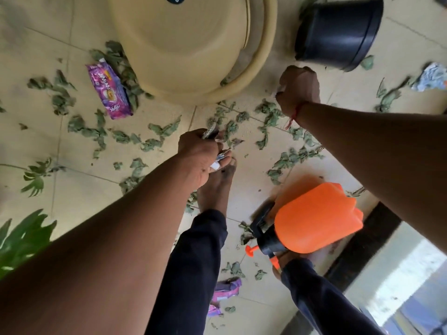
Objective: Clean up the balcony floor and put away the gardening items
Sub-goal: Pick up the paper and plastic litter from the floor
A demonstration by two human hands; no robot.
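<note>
Crumpled wrappers (211, 134) are gripped in the left hand (200, 153). The right hand (298, 88) is curled; any contents cannot be told. Leaves (267, 110) are scattered between the hands.

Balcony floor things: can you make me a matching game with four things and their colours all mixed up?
Things:
1. spray bottle
2. plant pot
3. flat snack wrapper beside the tub
4. tub

Colours:
A. purple
B. beige
C. orange
D. black

Right pairs: 1-C, 2-D, 3-A, 4-B.
</note>
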